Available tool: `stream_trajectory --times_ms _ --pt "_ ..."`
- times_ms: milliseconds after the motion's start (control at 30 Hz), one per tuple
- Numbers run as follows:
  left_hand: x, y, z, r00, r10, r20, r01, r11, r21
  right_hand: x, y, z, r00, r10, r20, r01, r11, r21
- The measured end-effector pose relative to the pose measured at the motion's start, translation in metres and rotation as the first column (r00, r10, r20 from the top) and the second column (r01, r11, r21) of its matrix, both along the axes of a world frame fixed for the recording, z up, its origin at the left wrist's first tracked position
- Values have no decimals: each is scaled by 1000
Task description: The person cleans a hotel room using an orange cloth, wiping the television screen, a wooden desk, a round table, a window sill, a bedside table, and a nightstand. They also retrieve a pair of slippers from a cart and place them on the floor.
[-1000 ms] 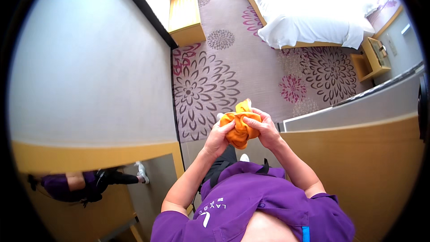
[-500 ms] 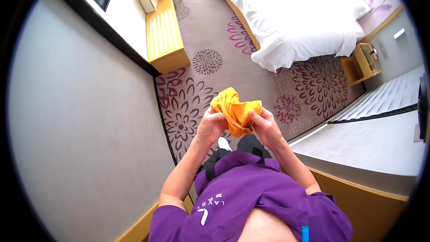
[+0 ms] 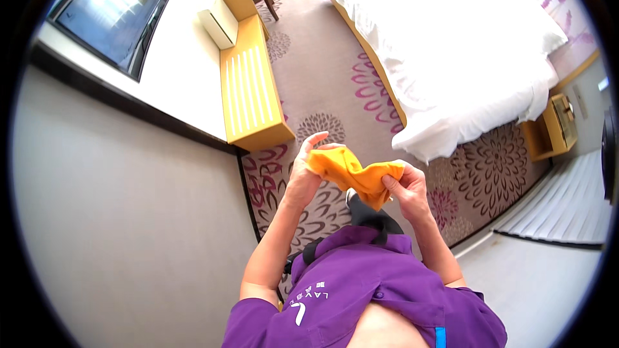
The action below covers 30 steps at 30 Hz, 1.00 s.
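Holding one orange cloth [image 3: 359,177] near the frame's centre, the left hand [image 3: 303,177] and right hand [image 3: 411,194] have fingers [image 3: 392,185] closed on opposite ends. One bed [image 3: 445,58] lies upper right, one television [image 3: 113,19] upper left.

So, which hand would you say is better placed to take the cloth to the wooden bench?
Probably the left hand: it is on the cloth and, in this view, lies nearer the bench. The right hand grips the cloth's other end, farther away.

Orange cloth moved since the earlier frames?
Yes, forward into the room: the orange cloth now appears nearer the bed in the head view.
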<state>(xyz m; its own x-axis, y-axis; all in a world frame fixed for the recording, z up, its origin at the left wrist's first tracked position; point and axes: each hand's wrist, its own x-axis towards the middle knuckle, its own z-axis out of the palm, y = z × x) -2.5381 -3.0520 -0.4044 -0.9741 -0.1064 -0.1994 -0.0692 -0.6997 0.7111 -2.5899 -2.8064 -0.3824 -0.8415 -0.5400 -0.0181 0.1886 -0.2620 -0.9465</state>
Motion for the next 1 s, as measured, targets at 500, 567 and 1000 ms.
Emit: stream_trajectory --times_ms 500,567,1000 --pt "-242 -166 -14 982 -149 116 164 361 -918 -321 -120 4 1000 -5 -23 9 984 176" --pt "-275 -200 -22 999 30 -18 -24 181 -983 -355 -155 2 964 71 -256 -14 976 219" --pt "-405 -417 11 838 149 525 51 936 -348 -567 -405 46 881 259 -396 -120 931 344"
